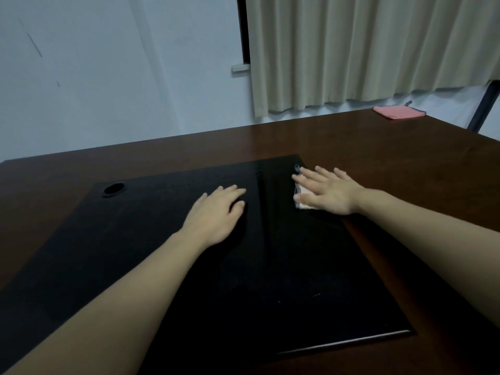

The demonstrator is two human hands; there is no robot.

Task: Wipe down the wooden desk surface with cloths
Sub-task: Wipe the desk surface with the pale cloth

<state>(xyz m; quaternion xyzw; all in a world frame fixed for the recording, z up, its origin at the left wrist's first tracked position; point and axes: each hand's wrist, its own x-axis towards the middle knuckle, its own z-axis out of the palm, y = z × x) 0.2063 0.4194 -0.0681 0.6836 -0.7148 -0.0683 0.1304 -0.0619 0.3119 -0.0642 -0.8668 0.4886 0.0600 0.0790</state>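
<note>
The wooden desk is dark reddish-brown with a glossy finish, and a large black inset panel covers most of its near and middle area, with a round hole near the panel's far left corner. A small pale cloth with a striped edge lies flat near the panel's far right corner, mostly covered. A pink cloth lies folded flat at the desk's far right corner, well apart from the pale one.

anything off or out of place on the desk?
Nothing spilled or damaged. One oddity: a pink cloth lies unused at the desk's far right corner, while the right hand presses another cloth flat. The left hand holds nothing.
</note>
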